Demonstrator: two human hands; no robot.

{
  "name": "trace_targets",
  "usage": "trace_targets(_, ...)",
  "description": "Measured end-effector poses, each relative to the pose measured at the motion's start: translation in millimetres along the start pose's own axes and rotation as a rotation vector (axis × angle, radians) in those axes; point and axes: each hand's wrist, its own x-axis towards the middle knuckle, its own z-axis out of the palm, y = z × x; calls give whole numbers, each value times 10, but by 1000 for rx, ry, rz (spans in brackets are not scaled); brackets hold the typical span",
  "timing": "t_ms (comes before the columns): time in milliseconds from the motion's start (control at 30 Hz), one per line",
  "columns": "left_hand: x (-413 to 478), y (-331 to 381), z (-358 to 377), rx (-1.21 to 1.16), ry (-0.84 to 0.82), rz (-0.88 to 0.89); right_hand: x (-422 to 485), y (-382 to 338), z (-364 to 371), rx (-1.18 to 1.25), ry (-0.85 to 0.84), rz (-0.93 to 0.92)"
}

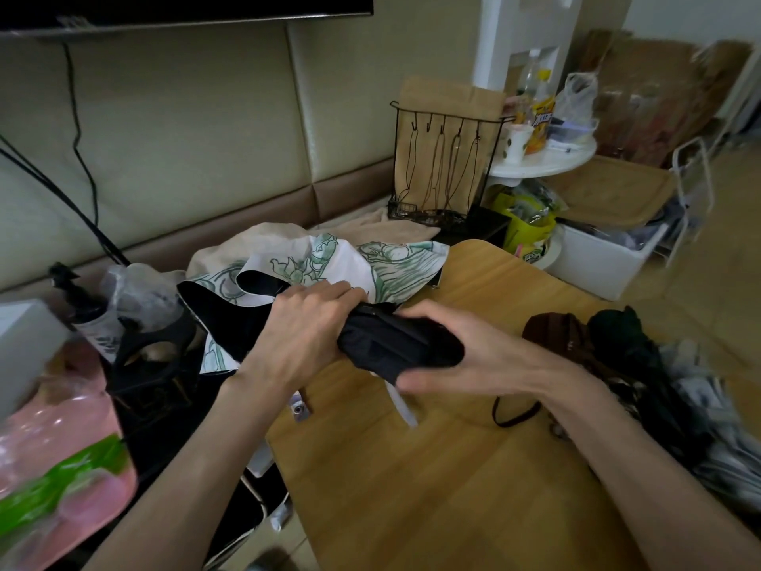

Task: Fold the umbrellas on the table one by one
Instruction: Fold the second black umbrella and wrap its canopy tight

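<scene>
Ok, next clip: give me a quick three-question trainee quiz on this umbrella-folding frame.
1. True or false: both hands hold the same umbrella.
2. Which colour is the canopy's inner side? A) red B) black C) yellow
3. Fill in: other dark umbrellas lie on the table to the person's ____.

Key
1. True: the left hand and the right hand each have a grip on the partly gathered umbrella, whose white, green-printed canopy trails off to the left.
2. B, black.
3. Right: the dark umbrellas rest near the right edge of the wooden table.
</scene>
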Motion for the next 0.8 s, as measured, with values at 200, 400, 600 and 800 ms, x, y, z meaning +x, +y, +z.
trace_targets(200, 34, 80, -53, 137, 175, 270, 122, -140, 80, 120, 150, 157)
trace_targets(400, 148, 151, -95, 103, 146, 351, 210, -86, 325, -14, 164, 283)
trace_targets(600, -59, 301, -246, 30, 194, -170, 263, 48, 287, 152, 453, 300)
trace_targets(800, -206, 1039, -282, -830, 213, -609, 254, 24, 319, 176, 655, 304)
